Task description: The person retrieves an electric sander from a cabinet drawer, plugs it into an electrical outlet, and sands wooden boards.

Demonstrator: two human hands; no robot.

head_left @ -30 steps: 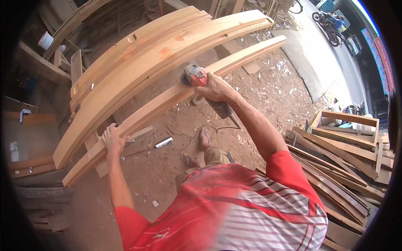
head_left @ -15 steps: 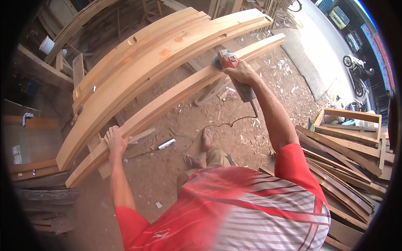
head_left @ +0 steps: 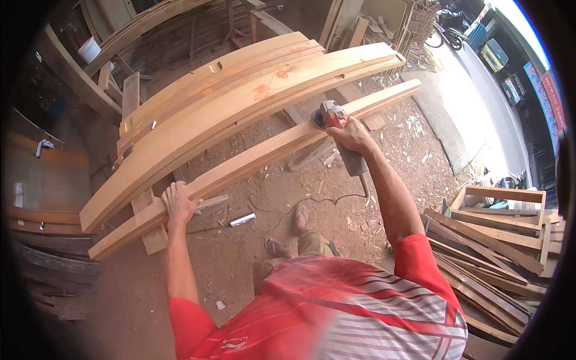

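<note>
My right hand (head_left: 353, 133) is wrapped round an angle grinder (head_left: 349, 157) with a red and grey head. Its disc rests against a long, slightly curved wooden beam (head_left: 258, 153), right of the beam's middle. Toward the beam's left end, my left hand (head_left: 179, 201) grips the wood, fingers over the top and thumb on the near side. A cord (head_left: 324, 200) trails from the grinder's rear across the ground. Behind this beam lie wider curved boards (head_left: 240, 99) side by side, with notches along their edges.
Scrap wood and frames (head_left: 498, 234) are piled at the right. A shiny silver strip (head_left: 242, 220) lies on the dirt floor near my feet (head_left: 301, 219). A white bucket (head_left: 89, 50) stands at the upper left. Motorcycles (head_left: 449, 33) are by the road at the upper right.
The camera view has tilted, so the boards appear lower. My right hand and the grinder remain at about the same part of the beam. My left hand keeps its hold.
</note>
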